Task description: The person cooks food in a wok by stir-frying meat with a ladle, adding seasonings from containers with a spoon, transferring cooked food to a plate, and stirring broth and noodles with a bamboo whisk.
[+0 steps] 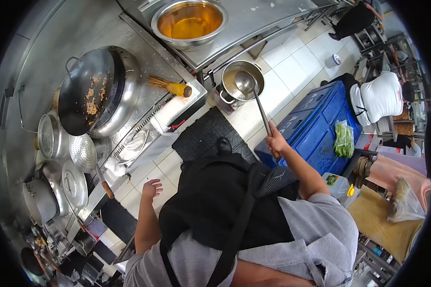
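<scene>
My right hand (pixel 277 139) is wrapped round the handle of a long metal ladle (pixel 262 107). The ladle's bowl sits over the opening of a steel pot (pixel 230 76) that has side handles and pale liquid inside. Empty, with its fingers apart, my left hand (pixel 152 188) hangs at my side near the stove's front edge. To the left, a dark wok (pixel 76 91) rests tilted on the burner, with browned bits of food (pixel 94 98) along its inner wall.
A steel bowl of amber liquid (pixel 189 26) stands on the far counter. A bamboo brush (pixel 172 87) lies beside the wok, and a skimmer (pixel 83 152) sits nearer me. Blue chests (pixel 311 129) carrying bagged greens (pixel 343 139) stand on the right. Another person (pixel 380 98) is beyond them.
</scene>
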`<control>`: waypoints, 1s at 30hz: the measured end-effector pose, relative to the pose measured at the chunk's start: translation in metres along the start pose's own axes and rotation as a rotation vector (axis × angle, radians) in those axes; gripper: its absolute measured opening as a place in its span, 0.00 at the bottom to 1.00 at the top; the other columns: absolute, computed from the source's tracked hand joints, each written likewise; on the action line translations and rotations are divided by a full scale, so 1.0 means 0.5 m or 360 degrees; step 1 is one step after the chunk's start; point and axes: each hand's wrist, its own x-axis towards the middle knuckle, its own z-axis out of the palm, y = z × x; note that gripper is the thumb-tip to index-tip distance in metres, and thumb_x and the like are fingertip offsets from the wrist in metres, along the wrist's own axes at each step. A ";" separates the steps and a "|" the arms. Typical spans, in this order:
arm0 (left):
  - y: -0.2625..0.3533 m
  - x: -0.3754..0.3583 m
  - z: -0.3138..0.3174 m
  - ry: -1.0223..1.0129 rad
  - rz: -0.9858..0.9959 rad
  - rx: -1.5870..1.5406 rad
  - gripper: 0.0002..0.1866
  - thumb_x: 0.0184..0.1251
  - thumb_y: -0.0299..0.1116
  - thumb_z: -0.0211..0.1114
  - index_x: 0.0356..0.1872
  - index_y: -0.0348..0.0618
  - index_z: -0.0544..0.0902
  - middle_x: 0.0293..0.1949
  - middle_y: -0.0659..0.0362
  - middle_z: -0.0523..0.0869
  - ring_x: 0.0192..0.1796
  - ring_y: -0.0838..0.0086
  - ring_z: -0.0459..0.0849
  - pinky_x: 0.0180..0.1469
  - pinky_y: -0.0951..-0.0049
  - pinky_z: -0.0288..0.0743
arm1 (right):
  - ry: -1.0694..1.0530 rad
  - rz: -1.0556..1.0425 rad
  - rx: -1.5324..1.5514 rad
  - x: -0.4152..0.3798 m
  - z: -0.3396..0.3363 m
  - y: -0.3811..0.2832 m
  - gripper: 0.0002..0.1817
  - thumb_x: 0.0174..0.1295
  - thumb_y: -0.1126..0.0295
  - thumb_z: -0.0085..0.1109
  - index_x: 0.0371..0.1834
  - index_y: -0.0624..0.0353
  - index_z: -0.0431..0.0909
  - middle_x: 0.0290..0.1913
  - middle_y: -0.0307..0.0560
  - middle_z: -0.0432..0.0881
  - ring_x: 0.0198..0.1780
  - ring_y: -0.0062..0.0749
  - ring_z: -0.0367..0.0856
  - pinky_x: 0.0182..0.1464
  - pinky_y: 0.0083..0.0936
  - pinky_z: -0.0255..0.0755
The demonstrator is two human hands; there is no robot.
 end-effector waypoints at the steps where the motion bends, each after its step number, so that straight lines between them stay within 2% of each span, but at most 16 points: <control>1: 0.013 -0.017 0.017 0.0006 0.0079 -0.0007 0.18 0.67 0.24 0.49 0.55 0.47 0.81 0.43 0.56 0.88 0.33 0.73 0.87 0.31 0.74 0.73 | 0.0003 -0.0005 -0.0065 0.014 -0.009 0.005 0.47 0.58 0.79 0.50 0.81 0.46 0.39 0.21 0.40 0.69 0.17 0.26 0.69 0.18 0.27 0.66; 6: 0.030 -0.066 0.105 0.0009 0.0089 -0.0068 0.19 0.67 0.24 0.48 0.56 0.44 0.80 0.44 0.56 0.87 0.35 0.74 0.87 0.33 0.76 0.74 | -0.0102 0.0001 -0.0143 0.045 -0.059 0.016 0.48 0.57 0.79 0.49 0.81 0.47 0.39 0.21 0.40 0.69 0.17 0.26 0.69 0.19 0.27 0.67; 12: -0.046 -0.056 0.151 -0.0056 -0.0030 -0.0107 0.21 0.67 0.22 0.47 0.56 0.47 0.80 0.43 0.55 0.87 0.33 0.73 0.87 0.30 0.76 0.74 | -0.0203 0.0007 -0.0078 0.069 -0.090 0.024 0.48 0.57 0.79 0.50 0.81 0.45 0.38 0.21 0.40 0.69 0.17 0.26 0.68 0.19 0.28 0.67; 14: -0.067 -0.048 0.153 -0.0060 -0.0033 -0.0059 0.21 0.67 0.22 0.46 0.56 0.47 0.81 0.43 0.54 0.88 0.31 0.72 0.87 0.27 0.77 0.73 | -0.0297 0.0188 0.0234 0.061 -0.095 0.004 0.47 0.60 0.80 0.49 0.81 0.41 0.37 0.21 0.38 0.67 0.15 0.23 0.66 0.18 0.24 0.64; 15: -0.067 -0.048 0.151 -0.0061 -0.0031 -0.0061 0.21 0.67 0.22 0.46 0.56 0.47 0.81 0.43 0.54 0.88 0.31 0.72 0.87 0.27 0.77 0.73 | -0.0296 0.0185 0.0231 0.059 -0.101 0.001 0.47 0.60 0.80 0.49 0.81 0.41 0.37 0.21 0.38 0.67 0.15 0.23 0.66 0.18 0.24 0.64; 17: -0.067 -0.046 0.142 -0.0047 -0.0044 -0.0067 0.21 0.69 0.22 0.44 0.56 0.47 0.81 0.44 0.55 0.88 0.32 0.73 0.87 0.29 0.76 0.74 | -0.0402 0.0296 0.0609 0.050 -0.113 -0.001 0.47 0.62 0.79 0.49 0.81 0.36 0.38 0.23 0.39 0.68 0.16 0.24 0.66 0.19 0.24 0.65; 20: -0.032 -0.060 0.144 0.0050 -0.0008 -0.0044 0.22 0.69 0.23 0.42 0.56 0.48 0.81 0.44 0.56 0.88 0.33 0.73 0.87 0.31 0.75 0.74 | -0.0427 0.0205 0.0785 -0.018 -0.129 -0.022 0.46 0.63 0.79 0.50 0.81 0.38 0.38 0.24 0.40 0.68 0.17 0.23 0.65 0.18 0.24 0.65; 23: 0.004 -0.072 0.143 0.0031 0.0043 -0.0119 0.22 0.68 0.23 0.43 0.56 0.48 0.81 0.45 0.57 0.88 0.34 0.74 0.87 0.32 0.75 0.74 | -0.0358 0.0169 0.0759 -0.120 -0.139 -0.072 0.45 0.64 0.79 0.48 0.81 0.36 0.38 0.25 0.40 0.68 0.17 0.22 0.64 0.19 0.22 0.64; 27: -0.009 -0.039 0.148 -0.0022 0.0029 -0.0159 0.22 0.68 0.23 0.43 0.56 0.48 0.81 0.45 0.57 0.88 0.33 0.74 0.87 0.31 0.75 0.74 | -0.0247 0.0051 0.0799 -0.200 -0.151 -0.110 0.44 0.65 0.80 0.47 0.81 0.36 0.41 0.25 0.41 0.66 0.18 0.23 0.63 0.19 0.17 0.63; 28: -0.005 -0.041 0.149 -0.0058 0.0038 -0.0146 0.23 0.66 0.20 0.41 0.57 0.43 0.79 0.44 0.55 0.87 0.36 0.71 0.87 0.32 0.75 0.76 | -0.0220 0.0017 0.0750 -0.225 -0.146 -0.138 0.42 0.66 0.78 0.48 0.80 0.36 0.42 0.25 0.40 0.66 0.17 0.21 0.62 0.18 0.16 0.62; 30: -0.035 -0.008 0.139 -0.0108 0.0013 -0.0222 0.23 0.66 0.21 0.41 0.56 0.45 0.80 0.44 0.55 0.87 0.34 0.72 0.87 0.31 0.74 0.75 | -0.0216 0.0015 0.0798 -0.278 -0.134 -0.195 0.42 0.65 0.77 0.50 0.80 0.37 0.44 0.24 0.39 0.65 0.16 0.19 0.60 0.17 0.15 0.60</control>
